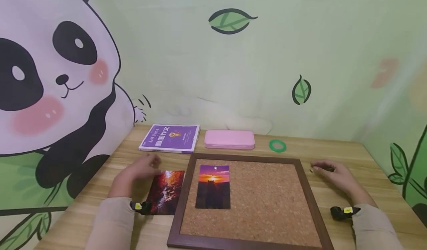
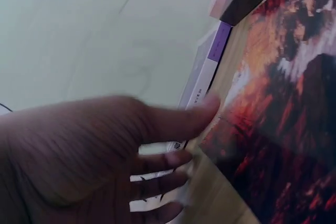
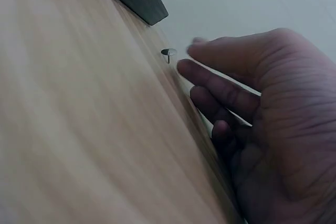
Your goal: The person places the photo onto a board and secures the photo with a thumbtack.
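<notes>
Beside the upper left corner of a red-and-black photo print (image 1: 166, 196), my left hand (image 1: 141, 167) hovers with its fingers spread. In the left wrist view the thumb (image 2: 197, 119) lies close to the photo's edge; whether it touches cannot be told. On the right, my right hand (image 1: 335, 176) is beside a thumbtack (image 3: 168, 53) on the table, with a small gap between it and the loosely bent fingers (image 3: 218, 85). A framed cork board (image 1: 267, 202) lies between the hands. On its upper left is a sunset photo (image 1: 213, 194) with a tack (image 1: 215, 168) at its top.
Behind the board are a purple book (image 1: 171, 138), a pink case (image 1: 229, 139) and a green tape ring (image 1: 277, 146). A wall (image 1: 186, 65) with a painted panda and leaves rises along the back of the wooden table (image 1: 347, 155).
</notes>
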`<state>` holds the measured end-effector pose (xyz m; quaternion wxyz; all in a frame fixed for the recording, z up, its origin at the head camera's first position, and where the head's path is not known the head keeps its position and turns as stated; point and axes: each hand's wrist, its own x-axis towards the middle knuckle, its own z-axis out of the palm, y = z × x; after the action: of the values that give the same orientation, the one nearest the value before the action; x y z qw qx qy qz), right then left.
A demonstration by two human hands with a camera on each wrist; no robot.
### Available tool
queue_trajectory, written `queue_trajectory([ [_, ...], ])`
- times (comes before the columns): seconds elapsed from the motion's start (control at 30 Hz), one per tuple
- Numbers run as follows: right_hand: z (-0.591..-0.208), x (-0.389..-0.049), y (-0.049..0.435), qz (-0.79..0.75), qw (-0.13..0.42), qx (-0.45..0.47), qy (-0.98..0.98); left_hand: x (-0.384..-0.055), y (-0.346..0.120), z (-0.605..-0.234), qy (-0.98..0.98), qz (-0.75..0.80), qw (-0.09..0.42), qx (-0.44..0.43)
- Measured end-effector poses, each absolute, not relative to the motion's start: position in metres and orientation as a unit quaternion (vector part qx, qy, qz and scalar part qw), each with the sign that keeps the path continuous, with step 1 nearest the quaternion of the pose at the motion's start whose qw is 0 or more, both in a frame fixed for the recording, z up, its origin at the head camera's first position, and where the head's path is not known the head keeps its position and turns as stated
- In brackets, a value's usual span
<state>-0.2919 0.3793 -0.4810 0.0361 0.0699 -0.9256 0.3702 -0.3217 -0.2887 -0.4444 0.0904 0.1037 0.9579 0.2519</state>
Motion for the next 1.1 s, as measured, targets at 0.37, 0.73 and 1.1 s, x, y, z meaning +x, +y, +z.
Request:
queue_trajectory([
  [0.37,-0.481,-0.292,0.375,0.365,0.036,0.097,-0.925,-0.319,-0.284,-0.441,0.954,0.252,0.1,0.126],
  [0.73,-0.483,-0.297,0.374,0.342,0.05,0.082,-0.935,-0.316,-0.287,-0.441,0.958,0.237,0.132,0.089],
  [1.1,-0.479,-0.298,0.363,0.309,0.069,0.074,-0.946,-0.316,-0.284,-0.439,0.953,0.254,0.148,0.071],
])
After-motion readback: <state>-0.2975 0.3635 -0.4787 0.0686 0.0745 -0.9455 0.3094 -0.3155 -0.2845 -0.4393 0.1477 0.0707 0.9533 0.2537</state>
